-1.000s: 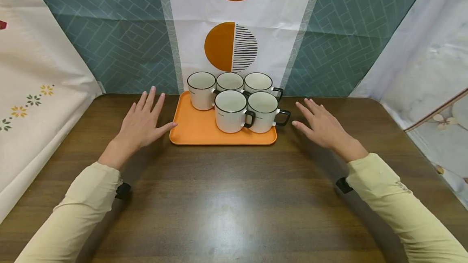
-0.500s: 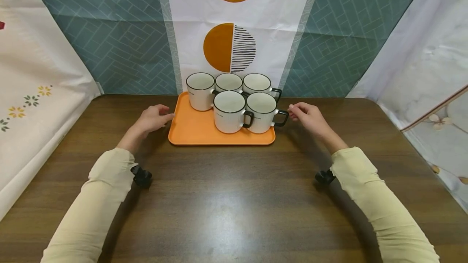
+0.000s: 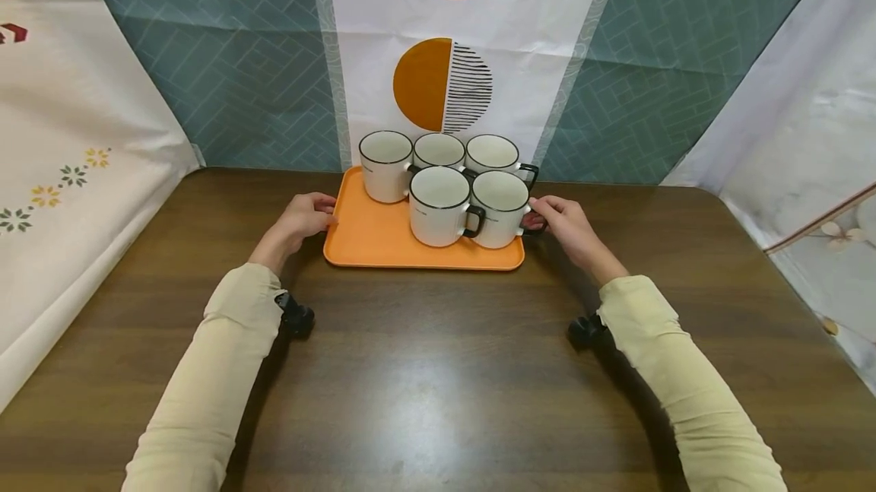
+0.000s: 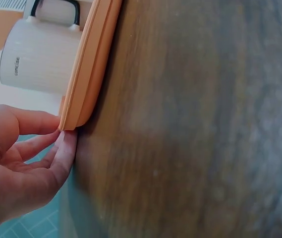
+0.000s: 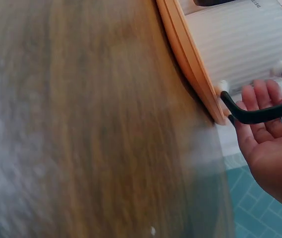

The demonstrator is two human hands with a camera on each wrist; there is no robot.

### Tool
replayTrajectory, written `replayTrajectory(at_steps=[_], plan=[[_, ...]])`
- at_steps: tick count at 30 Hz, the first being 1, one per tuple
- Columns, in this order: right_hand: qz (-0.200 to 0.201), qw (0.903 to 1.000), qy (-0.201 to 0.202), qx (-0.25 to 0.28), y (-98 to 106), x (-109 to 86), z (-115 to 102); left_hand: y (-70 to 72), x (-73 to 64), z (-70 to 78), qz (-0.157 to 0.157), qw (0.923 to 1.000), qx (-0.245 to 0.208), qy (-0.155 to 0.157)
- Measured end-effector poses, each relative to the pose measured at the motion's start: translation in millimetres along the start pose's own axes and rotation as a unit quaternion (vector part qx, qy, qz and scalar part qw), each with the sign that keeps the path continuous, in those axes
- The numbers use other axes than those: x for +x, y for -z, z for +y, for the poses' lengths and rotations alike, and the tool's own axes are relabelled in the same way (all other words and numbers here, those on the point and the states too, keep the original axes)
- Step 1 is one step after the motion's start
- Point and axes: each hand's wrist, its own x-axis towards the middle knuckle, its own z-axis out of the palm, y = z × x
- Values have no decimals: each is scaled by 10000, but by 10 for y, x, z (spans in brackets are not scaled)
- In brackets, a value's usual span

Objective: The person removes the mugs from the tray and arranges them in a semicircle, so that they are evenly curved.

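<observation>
- Left hand (image 3: 297, 220): thumb on the tray's rim and fingers beneath it, pinching the left end with only the rim between them; the thumb and fingers are bent, the palm clear of the tray.
- Right hand (image 3: 569, 230): fingers part-bent at the tray's right end, passing behind the black handle (image 5: 259, 116) of the front right mug (image 3: 496, 224); whether they grip the handle or the tray cannot be told.
- Both forearms rise from the bottom edge of the head view and lean inward, left sleeve (image 3: 215, 370) and right sleeve (image 3: 684, 370) ending just short of the wrists; a black device sits under each wrist.
- Orange tray (image 3: 369, 237): upper middle of the head view, long axis running left to right, nearly level with the frame.
- Five white mugs (image 3: 438, 207) stand upright on it, three behind and two in front; the handles that show point right.
- The back middle mug is mostly covered by the front pair; the right hand partly covers the front right handle.
- In the right wrist view the hand is cut off at the right edge, its thumb hard to make out.
- Around the tray: brown table (image 3: 424, 378), with patterned teal cloth (image 3: 239, 89) behind it at the top.
</observation>
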Motion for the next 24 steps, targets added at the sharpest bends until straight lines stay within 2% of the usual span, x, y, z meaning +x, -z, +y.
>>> replayTrajectory(at_steps=[6, 12, 24], plan=[[68, 9992, 276, 285, -47, 23, 24, -4, 37, -26, -80, 9997, -238, 0], [-103, 9975, 564, 408, -87, 32, 33, 12, 50, -57, -143, 9994, -316, 0], [-195, 9962, 524, 674, -95, 49, 33, 28, 52, -64, -228, 9988, -432, -38]])
